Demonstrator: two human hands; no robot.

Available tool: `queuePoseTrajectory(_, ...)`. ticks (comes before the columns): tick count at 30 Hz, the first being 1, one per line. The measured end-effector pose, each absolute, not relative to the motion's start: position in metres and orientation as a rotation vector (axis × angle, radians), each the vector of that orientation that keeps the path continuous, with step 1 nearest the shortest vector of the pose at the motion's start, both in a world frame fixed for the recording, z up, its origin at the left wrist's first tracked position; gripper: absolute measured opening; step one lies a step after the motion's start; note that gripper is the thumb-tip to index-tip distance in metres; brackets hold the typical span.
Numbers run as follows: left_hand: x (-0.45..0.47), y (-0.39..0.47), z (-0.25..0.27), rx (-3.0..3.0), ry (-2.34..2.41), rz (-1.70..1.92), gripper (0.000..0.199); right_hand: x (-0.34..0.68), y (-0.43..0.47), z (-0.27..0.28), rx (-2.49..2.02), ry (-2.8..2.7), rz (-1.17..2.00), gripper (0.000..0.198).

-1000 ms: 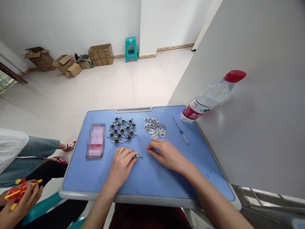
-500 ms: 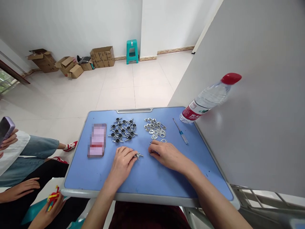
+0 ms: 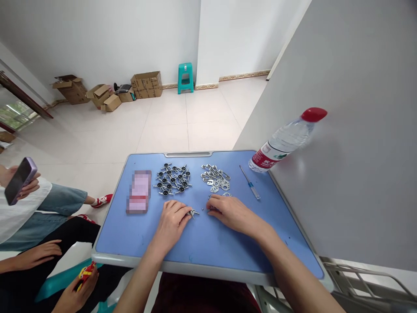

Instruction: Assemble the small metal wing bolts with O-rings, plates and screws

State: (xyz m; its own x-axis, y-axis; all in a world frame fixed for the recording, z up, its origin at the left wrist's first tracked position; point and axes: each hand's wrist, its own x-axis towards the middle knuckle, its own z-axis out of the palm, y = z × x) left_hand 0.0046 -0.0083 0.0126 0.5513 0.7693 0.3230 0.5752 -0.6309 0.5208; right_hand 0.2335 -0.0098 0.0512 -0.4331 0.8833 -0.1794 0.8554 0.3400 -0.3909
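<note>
My left hand (image 3: 174, 221) pinches a small metal part (image 3: 194, 212) with thin prongs, close above the blue tabletop. My right hand (image 3: 230, 212) is bent down to the table on the other side, its fingertips drawn together among tiny metal pieces; whatever they hold is hidden. Between the hands lies a tiny metal piece (image 3: 202, 209). Beyond my left hand is a cluster of metal parts with black round centres (image 3: 173, 180). Flat metal plates with holes (image 3: 224, 184) and a pile of slim metal levers (image 3: 211, 171) lie beyond my right hand.
A blue-handled screwdriver (image 3: 253, 190) and a tilted water bottle (image 3: 286, 141) are at the right, beside a grey panel (image 3: 358, 152). A phone (image 3: 139, 191) with a blurred screen lies left. Two people are at the left, one holding a phone (image 3: 20, 180), another a red-yellow toy (image 3: 85, 274).
The view has shifted slightly, so the scene sits lower and further right. A tiny piece now shows between my hands. The neighbour's toy has turned in the hand. My grips look the same.
</note>
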Motion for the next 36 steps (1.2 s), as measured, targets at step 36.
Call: queuePoseTrajectory(36, 0.004, -0.014, 0.013, 2.443, 1.163, 0.734, 0.013, 0.209, -0.007, 0.038, -1.713, -2.532, 0.368, 0.019)
